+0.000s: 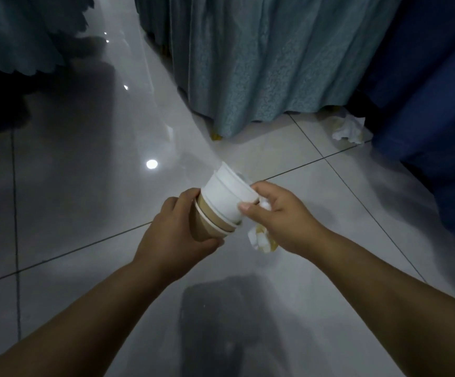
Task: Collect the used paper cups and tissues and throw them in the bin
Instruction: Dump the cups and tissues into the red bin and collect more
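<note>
A stack of nested paper cups point(222, 198), brown ones below and white ones on top, lies tilted between my hands above the floor. My left hand point(177, 227) grips the brown end of the stack. My right hand point(278, 216) pinches the white end with thumb and fingers, and a crumpled, stained tissue point(261, 240) hangs under its palm. Another crumpled stained tissue point(348, 129) lies on the tiles at the upper right, between the teal cloth and the blue cloth. No bin shows in view.
Glossy grey floor tiles point(85, 186) fill the view. A table draped in teal cloth point(261, 63) stands ahead, a blue draped cloth point(433, 104) at the right, and more teal cloth point(22, 31) at the upper left. An open aisle runs between them.
</note>
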Action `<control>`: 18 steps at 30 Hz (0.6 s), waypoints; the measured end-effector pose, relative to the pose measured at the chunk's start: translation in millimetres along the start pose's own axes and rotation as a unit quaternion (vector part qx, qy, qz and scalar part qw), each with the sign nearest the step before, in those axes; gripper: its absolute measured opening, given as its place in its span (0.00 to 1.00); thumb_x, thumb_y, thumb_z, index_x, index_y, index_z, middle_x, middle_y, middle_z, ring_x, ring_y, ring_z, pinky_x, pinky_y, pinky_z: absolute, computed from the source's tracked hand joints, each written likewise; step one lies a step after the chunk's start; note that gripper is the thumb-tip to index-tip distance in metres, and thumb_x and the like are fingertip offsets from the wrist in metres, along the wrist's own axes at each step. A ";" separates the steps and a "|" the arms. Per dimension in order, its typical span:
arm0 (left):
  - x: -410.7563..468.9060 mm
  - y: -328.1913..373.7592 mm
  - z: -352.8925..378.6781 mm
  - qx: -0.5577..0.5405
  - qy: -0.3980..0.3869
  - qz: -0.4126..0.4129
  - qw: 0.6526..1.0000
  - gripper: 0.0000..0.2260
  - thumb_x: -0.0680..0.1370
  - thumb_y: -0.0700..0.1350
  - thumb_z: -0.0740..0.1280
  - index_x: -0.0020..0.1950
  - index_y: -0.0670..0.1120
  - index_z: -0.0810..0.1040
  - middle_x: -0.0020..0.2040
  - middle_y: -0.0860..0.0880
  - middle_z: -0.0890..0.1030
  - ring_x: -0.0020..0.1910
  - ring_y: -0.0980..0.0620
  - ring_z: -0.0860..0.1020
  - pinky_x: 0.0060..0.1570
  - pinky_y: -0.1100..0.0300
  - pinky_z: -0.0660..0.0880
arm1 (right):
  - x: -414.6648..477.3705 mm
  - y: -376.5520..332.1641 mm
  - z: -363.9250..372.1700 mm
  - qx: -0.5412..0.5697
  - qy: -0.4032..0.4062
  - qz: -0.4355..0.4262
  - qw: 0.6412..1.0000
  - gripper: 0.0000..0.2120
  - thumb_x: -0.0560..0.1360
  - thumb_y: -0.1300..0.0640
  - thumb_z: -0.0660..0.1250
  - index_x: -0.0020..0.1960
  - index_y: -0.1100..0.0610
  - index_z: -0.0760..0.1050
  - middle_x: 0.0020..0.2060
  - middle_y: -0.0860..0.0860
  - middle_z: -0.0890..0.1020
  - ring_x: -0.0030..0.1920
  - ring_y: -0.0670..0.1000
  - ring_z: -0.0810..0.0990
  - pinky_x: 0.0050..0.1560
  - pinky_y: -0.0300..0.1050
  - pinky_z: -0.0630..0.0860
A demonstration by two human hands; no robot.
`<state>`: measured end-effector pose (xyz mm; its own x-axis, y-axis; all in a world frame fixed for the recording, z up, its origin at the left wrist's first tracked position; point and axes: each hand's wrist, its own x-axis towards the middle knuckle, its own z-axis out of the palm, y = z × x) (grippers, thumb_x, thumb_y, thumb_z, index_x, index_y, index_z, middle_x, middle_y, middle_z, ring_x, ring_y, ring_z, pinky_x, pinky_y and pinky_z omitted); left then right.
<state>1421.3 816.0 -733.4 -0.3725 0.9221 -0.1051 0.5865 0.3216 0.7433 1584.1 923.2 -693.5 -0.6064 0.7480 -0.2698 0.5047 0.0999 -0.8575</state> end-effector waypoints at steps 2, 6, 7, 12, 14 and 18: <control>1.3 7.1 3.5 -0.029 0.003 0.014 0.999 0.37 0.63 0.56 0.78 0.68 0.57 0.66 0.60 0.55 0.73 0.56 0.54 0.74 0.51 0.54 0.78 | -5.1 -2.5 -6.8 -0.010 -0.035 -0.009 0.999 0.06 0.78 0.52 0.65 0.54 0.47 0.76 0.45 0.44 0.80 0.49 0.46 0.79 0.50 0.43 0.76; 8.2 25.5 12.3 -0.065 -0.007 0.034 0.997 0.38 0.63 0.53 0.79 0.69 0.59 0.65 0.61 0.57 0.73 0.58 0.55 0.74 0.53 0.55 0.78 | -16.1 -4.2 -39.5 -0.014 -0.025 -0.020 0.999 0.09 0.76 0.49 0.66 0.56 0.45 0.77 0.50 0.41 0.80 0.51 0.39 0.78 0.52 0.34 0.75; 11.8 32.6 14.2 -0.069 -0.013 0.038 0.997 0.38 0.63 0.53 0.79 0.69 0.59 0.64 0.61 0.57 0.73 0.59 0.55 0.74 0.54 0.55 0.77 | -19.0 -3.3 -51.7 -0.009 -0.002 -0.020 1.000 0.10 0.76 0.49 0.67 0.56 0.46 0.78 0.50 0.40 0.80 0.51 0.39 0.77 0.53 0.34 0.74; 42.8 78.4 27.5 -0.064 -0.054 0.073 0.994 0.39 0.65 0.51 0.79 0.71 0.59 0.64 0.64 0.58 0.73 0.62 0.56 0.73 0.58 0.57 0.75 | -19.1 11.2 -124.4 0.003 0.101 -0.007 0.995 0.04 0.75 0.54 0.68 0.49 0.46 0.78 0.44 0.40 0.80 0.44 0.39 0.78 0.45 0.36 0.74; 56.9 99.9 32.8 -0.062 -0.064 0.074 0.993 0.39 0.65 0.51 0.79 0.71 0.59 0.63 0.65 0.58 0.73 0.63 0.55 0.73 0.60 0.55 0.75 | -12.4 18.0 -150.5 0.030 0.141 0.004 0.990 0.05 0.75 0.55 0.69 0.45 0.45 0.77 0.39 0.38 0.79 0.39 0.36 0.76 0.39 0.36 0.72; 82.2 142.1 37.3 -0.062 -0.061 0.070 0.994 0.38 0.65 0.50 0.78 0.71 0.60 0.64 0.64 0.61 0.73 0.61 0.60 0.73 0.59 0.59 0.72 | 0.8 27.8 -192.3 0.035 0.163 0.024 0.986 0.07 0.74 0.56 0.69 0.43 0.43 0.76 0.42 0.41 0.78 0.40 0.38 0.77 0.41 0.40 0.75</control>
<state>1500.8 945.5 -661.0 -0.1990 0.9775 -0.0698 0.5294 0.1672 0.8317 1715.9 1052.7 -633.3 -0.3469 0.9233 -0.1648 0.4766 0.0223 -0.8788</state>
